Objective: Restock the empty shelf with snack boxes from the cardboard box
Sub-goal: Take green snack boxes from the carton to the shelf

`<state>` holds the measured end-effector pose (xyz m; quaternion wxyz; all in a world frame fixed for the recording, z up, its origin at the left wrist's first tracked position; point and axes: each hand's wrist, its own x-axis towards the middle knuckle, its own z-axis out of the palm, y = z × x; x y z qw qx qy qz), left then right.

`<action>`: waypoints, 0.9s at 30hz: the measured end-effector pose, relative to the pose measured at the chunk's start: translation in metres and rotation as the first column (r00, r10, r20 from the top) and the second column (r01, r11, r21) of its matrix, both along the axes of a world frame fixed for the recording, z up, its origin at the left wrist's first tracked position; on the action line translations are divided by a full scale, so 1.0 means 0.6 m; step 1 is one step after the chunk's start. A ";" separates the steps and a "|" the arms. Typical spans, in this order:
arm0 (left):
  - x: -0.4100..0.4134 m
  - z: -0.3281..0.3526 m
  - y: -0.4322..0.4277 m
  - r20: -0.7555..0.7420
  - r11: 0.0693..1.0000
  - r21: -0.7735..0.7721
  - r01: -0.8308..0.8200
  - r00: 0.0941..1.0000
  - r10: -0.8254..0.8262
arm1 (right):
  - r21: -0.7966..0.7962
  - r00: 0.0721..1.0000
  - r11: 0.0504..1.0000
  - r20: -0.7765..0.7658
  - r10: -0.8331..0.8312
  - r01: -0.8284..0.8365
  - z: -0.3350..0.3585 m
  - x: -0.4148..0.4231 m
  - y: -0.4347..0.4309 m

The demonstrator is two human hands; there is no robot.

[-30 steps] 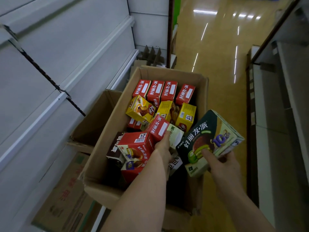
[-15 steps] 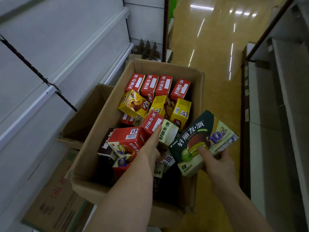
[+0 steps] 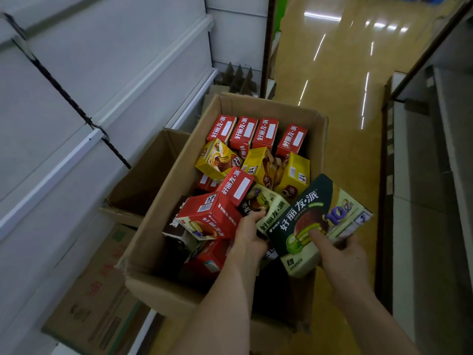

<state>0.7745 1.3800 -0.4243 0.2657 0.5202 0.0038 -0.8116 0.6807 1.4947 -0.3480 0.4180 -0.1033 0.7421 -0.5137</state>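
Since a second ago the left hand (image 3: 249, 233) is curling its fingers round a pale green snack box (image 3: 271, 210) inside the cardboard box (image 3: 163, 290), where red boxes (image 3: 212, 217) and yellow boxes (image 3: 294, 175) are crowding it. Over that box's near right corner the right hand (image 3: 340, 254) is gripping a dark green box (image 3: 314, 221) reading 好丽友·派 and 10, while the empty shelf (image 3: 64, 162) is running along its left side, an open carton (image 3: 143, 180) sitting between

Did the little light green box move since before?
Yes. The left hand has pulled the light green box up out of the pile: more of it shows beside the tilted red box, which stayed put in the cardboard box.
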 end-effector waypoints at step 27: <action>0.088 0.136 -0.010 -0.096 0.903 -0.316 0.290 0.937 -0.335 | -0.122 0.968 0.990 0.249 -0.037 0.069 0.113 0.052 -0.050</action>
